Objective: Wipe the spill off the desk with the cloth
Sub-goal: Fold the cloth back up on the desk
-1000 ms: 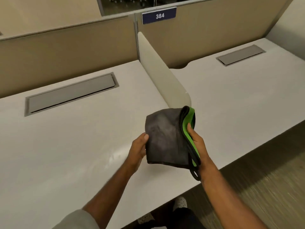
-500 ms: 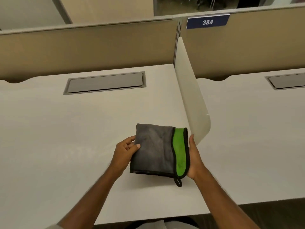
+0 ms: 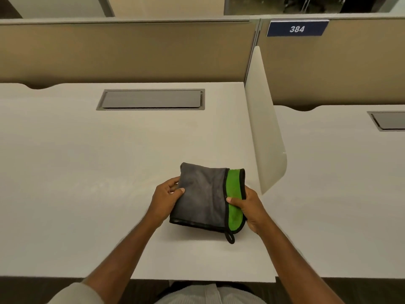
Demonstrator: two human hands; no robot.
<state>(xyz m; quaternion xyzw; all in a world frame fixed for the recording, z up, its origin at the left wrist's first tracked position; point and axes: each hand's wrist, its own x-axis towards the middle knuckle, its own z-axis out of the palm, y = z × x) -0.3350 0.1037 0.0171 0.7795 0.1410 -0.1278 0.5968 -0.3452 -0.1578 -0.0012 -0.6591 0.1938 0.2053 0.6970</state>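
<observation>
pale desk (image 3: 65, 172) now square ahead, view swung left. cloth (image 3: 201, 198) folded, held just above desk. left hand (image 3: 164, 198) and right hand (image 3: 249, 207) fingers clamped on its edges. spill not visible; wiping not begun.

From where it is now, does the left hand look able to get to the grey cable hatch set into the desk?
Probably yes: bare desk lies between the left hand and the hatch, nothing standing between. It grips the cloth though.
</observation>
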